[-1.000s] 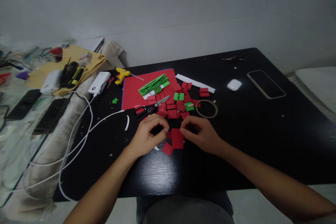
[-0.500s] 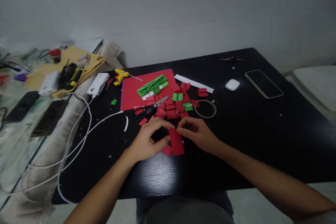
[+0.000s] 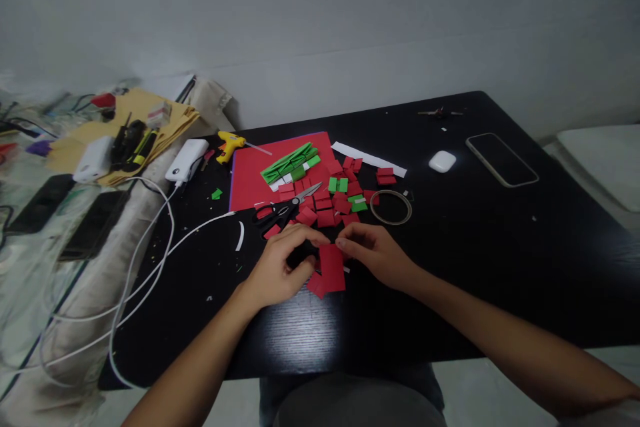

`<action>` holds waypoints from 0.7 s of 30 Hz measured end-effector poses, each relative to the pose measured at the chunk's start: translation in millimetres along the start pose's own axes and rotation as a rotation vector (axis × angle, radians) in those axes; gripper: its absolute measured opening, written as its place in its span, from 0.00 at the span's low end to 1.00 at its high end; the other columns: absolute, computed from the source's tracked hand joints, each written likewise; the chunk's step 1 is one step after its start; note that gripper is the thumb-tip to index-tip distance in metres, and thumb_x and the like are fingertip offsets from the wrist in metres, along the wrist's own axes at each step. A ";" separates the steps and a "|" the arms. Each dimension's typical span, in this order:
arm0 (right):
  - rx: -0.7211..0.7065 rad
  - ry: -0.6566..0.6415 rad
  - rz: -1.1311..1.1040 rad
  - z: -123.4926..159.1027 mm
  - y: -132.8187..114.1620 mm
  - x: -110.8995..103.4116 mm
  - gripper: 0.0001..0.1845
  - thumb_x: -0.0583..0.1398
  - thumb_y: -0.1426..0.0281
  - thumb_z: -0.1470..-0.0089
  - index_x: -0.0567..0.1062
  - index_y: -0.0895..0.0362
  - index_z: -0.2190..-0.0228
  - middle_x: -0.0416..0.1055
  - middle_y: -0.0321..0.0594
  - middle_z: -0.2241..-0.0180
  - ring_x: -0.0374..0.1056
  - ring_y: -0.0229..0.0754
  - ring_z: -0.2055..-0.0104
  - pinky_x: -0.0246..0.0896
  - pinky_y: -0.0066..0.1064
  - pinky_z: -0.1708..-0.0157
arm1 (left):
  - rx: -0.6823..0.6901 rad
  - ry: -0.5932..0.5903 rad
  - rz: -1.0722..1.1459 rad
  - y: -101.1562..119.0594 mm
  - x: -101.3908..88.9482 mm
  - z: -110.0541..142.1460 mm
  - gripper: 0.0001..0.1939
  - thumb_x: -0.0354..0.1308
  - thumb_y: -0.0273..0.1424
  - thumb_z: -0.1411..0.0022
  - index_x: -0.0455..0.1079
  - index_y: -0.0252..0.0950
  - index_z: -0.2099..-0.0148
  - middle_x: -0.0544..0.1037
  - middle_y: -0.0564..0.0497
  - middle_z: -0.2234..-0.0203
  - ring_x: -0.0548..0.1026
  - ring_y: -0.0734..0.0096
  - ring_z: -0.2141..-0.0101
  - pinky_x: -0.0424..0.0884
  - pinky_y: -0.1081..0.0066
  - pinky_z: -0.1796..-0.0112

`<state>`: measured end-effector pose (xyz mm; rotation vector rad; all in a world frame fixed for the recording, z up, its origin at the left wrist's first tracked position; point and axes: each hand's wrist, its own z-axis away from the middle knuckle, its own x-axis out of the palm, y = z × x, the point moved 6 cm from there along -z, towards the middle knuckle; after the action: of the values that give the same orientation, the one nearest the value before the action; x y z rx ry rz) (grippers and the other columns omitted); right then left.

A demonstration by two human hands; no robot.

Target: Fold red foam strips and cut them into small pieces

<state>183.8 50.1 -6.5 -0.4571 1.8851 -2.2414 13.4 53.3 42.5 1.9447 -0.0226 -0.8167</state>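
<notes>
A small red paper rectangle (image 3: pixel 333 269) stands between my hands just above the table's front part. My right hand (image 3: pixel 377 255) pinches its upper right corner between thumb and forefinger. At the upper left corner is the forefinger of my left hand (image 3: pixel 283 267). That hand's thumb is apart from the forefinger, left of the paper, and its other fingers are mostly hidden. Another red paper piece (image 3: pixel 316 285) lies partly behind the rectangle. Beyond my hands are a pile of folded red pieces (image 3: pixel 326 217), green folded pieces (image 3: pixel 358 203) and black-handled scissors (image 3: pixel 287 208).
Red sheets (image 3: pixel 250 177) carry a green folded bundle (image 3: pixel 290 165). A yellow glue gun (image 3: pixel 231 145) sits behind them. Rightward are a tape ring (image 3: pixel 411 212), a white earbud case (image 3: pixel 443 161) and a phone (image 3: pixel 503 159). A white cable (image 3: pixel 173 227) loops along the left edge.
The red rectangle has shifted slightly left and turned from tilted to nearly straight. My left thumb has drawn back from it to the left.
</notes>
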 end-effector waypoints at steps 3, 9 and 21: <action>-0.006 -0.001 -0.017 -0.4 0.0 0.6 0.17 0.68 0.55 0.43 0.78 0.57 0.69 0.75 0.35 0.72 0.70 0.37 0.70 0.68 0.30 0.66 | 0.005 0.015 -0.017 0.5 1.1 -0.2 0.15 0.58 0.19 0.40 0.76 0.38 0.53 0.83 0.49 0.62 0.79 0.64 0.61 0.73 0.63 0.57; -0.017 0.010 0.025 0.1 1.3 1.7 0.17 0.67 0.56 0.43 0.78 0.57 0.68 0.75 0.36 0.70 0.70 0.38 0.69 0.66 0.30 0.66 | 0.004 0.024 -0.007 -1.4 4.1 0.4 0.10 0.60 0.21 0.37 0.76 0.37 0.54 0.82 0.50 0.63 0.79 0.66 0.62 0.73 0.66 0.58; -0.114 0.104 0.084 5.1 -2.0 0.8 0.12 0.68 0.60 0.43 0.76 0.54 0.65 0.75 0.37 0.67 0.72 0.40 0.66 0.68 0.32 0.63 | -0.090 0.149 -0.023 -14.0 7.9 4.3 0.04 0.60 0.30 0.30 0.75 0.37 0.60 0.76 0.52 0.69 0.74 0.71 0.66 0.71 0.69 0.62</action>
<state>184.9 45.5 -3.7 -0.2761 2.0511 -2.1507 12.7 54.3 26.0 1.9180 0.1239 -0.6744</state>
